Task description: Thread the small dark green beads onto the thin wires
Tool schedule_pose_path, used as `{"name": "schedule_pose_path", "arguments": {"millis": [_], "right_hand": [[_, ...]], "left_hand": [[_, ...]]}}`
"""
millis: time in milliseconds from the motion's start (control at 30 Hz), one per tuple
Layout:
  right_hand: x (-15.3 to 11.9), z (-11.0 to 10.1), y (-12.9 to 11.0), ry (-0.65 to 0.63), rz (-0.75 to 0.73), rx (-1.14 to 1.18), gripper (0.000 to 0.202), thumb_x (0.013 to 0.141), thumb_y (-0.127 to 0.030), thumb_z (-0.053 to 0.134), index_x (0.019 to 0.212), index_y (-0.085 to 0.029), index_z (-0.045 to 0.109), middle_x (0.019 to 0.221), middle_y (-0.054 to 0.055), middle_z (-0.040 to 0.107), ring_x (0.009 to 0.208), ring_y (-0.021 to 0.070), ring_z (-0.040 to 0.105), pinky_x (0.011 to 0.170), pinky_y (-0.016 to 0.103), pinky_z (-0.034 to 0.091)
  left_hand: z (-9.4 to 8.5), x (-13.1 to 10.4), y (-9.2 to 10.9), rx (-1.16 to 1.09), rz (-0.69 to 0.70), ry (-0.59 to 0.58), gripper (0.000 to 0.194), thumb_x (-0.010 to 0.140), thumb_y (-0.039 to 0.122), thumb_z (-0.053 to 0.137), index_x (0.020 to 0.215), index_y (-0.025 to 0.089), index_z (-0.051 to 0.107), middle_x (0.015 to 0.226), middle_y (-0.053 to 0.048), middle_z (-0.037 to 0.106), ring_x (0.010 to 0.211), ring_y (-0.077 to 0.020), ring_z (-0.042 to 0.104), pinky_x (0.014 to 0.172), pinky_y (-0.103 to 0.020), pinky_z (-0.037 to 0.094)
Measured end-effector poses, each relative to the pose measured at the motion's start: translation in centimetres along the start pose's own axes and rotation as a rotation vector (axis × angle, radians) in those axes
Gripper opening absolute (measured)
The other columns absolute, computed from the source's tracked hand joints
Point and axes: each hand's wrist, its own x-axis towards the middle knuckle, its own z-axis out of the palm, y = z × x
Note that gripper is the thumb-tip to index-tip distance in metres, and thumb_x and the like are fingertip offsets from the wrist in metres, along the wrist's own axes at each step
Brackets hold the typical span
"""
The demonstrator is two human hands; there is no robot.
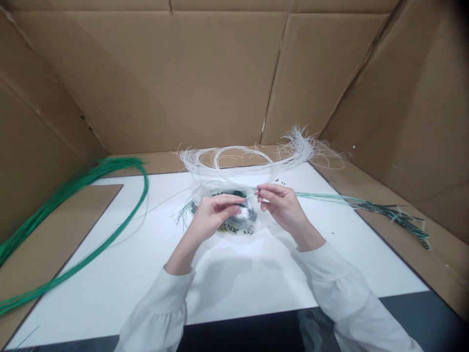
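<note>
A thin white wire [252, 194] spans the short gap between my two hands. My left hand [216, 211] pinches one end of it between thumb and fingertips. Thumb and index finger of my right hand [281, 203] are closed on the wire's other end, where a small dark bit shows at the fingertips. Thin green wires [322, 196] pass behind the right hand and run off to the right. Below both hands lies a clear plastic bag [240, 230] with dark lettering and small dark contents, partly covered by the left hand.
A coiled bundle of white wires [249, 168] lies at the back. On the left curves a thick green wire bundle [141, 195]. Wires with dark, banded ends [406, 222] rest at the right. Cardboard walls [220, 73] surround the white work surface [146, 274]. Tiny black pieces [280, 182] lie behind the right hand.
</note>
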Motion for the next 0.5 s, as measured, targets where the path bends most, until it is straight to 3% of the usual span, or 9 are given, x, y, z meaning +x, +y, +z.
{"name": "schedule_pose_path", "arguments": {"millis": [500], "right_hand": [[-0.14,0.02,-0.16,-0.002,0.022,-0.004,0.017,0.055,-0.023,0.075,0.070,-0.020,0.069,0.067,0.002,0.068,0.052,0.0082,0.055,0.041,0.018,0.042]], "left_hand": [[0.06,-0.08,0.12,0.007,0.006,-0.004,0.018,0.070,0.022,0.065,0.087,0.020,0.072,0.095,-0.006,0.068,0.074,-0.0169,0.063,0.073,-0.029,0.051]]}}
